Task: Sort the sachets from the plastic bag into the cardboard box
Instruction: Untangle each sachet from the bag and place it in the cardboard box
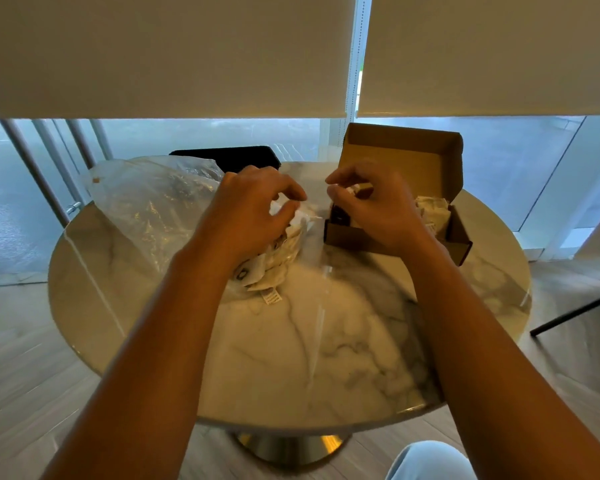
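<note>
A pale trouser knee [430, 460] shows at the bottom edge of the frame, and above it two bare forearms reach over the round marble desk [326, 358]. The left hand [246, 216] is at the mouth of the clear plastic bag [146, 206], left of centre, its grip curled and pinching a white sachet [280, 206] off the heap of sachets [274, 258] spilling out there. The right hand [374, 206] hovers over the near-left corner of the open cardboard box [399, 233], right of centre, its grip pinching a small white sachet [355, 188] at the fingertips. Sachets already stand in the box's right part [430, 209]. To do this well, I would lower each sachet upright beside the filed ones, one at a time, and steady the bag so the heap does not slide. Beyond the desk a dark chair back [226, 157] sits under two half-drawn roller blinds [167, 53] over glass; wood flooring [21, 341] lies below.
</note>
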Motion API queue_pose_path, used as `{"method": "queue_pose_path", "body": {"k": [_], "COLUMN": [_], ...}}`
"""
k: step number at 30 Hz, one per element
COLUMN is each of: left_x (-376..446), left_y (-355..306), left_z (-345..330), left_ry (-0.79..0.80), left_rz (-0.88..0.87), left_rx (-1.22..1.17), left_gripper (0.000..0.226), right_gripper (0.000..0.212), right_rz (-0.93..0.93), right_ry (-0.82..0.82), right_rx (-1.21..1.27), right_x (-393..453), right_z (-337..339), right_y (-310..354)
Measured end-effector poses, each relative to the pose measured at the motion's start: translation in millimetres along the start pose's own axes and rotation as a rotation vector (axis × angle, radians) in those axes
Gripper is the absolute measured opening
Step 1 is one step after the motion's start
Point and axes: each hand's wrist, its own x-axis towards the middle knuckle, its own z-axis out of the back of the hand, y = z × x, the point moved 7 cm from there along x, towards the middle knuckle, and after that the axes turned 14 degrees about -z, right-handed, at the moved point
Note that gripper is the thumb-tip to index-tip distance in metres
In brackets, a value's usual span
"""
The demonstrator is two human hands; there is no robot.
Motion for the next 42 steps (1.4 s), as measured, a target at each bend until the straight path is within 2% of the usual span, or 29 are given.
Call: {"method": "queue_pose_path", "body": {"k": [2,5,8,10,14,16,20,22,28,31,34,39,42], "left_x": [-18.4,-46.5,-66.8,-75.2,-84.6,-85.9,-84.8,-83.3,-80.3,-84.2,-89.5,-85.4,-85.7], "left_y": [5.0,15.5,19.0,13.2,5.1,5.5,4.7,8.3,16.5,22.8,26.8,19.3,16.7], "left_z": [15.6,24.0,30.6,31.7,26.6,25.3,26.7,28.5,32.1,32.4,28.7,34.1,35.3], "left_ry": [-0.061,-0.024,0.029,0.084,0.172,0.191,0.156,0.096,-0.025,-0.041,-0.002,-0.072,-0.095], "left_rz": [0.014,0.012,-0.008,-0.016,-0.009,-0.004,-0.043,-0.043,-0.041,0.055,0.150,0.145,0.118], "left_rx": [0.038,0.072,0.071,0.045,0.063,0.075,0.096,0.105,0.089,0.037,0.013,-0.052,-0.073], "left_gripper": [0.014,0.013,0.008,0.010,0.035,0.040,0.021,0.018,0.019,0.027,0.032,0.010,0.011], "right_gripper": [0.010,0.014,0.018,0.018,0.021,0.024,0.029,0.032,0.016,0.012,0.016,0.015,0.019], "right_rz": [0.061,0.083,0.063,0.046,0.021,0.021,0.051,0.074,0.143,0.108,0.077,0.010,0.006], "right_ry": [0.068,0.244,0.412,0.454,0.439,0.414,0.441,0.488,0.476,0.452,0.437,0.422,0.433], "right_rx": [0.117,0.200,0.151,0.072,0.091,0.135,0.190,0.184,0.087,0.213,0.359,0.480,0.494], "right_x": [-8.8,-20.0,-28.0,-27.4,-25.9,-29.3,-33.7,-35.5,-34.4,-32.2,-29.9,-28.6,-29.0], "right_z": [-8.5,-30.4,-55.5,-65.7,-73.0,-74.9,-80.0,-82.8,-86.3,-80.0,-69.4,-63.1,-63.4], "right_y": [14.7,27.7,34.2,37.9,36.5,30.6,28.7,30.8,31.1,31.2,32.2,30.6,29.6]}}
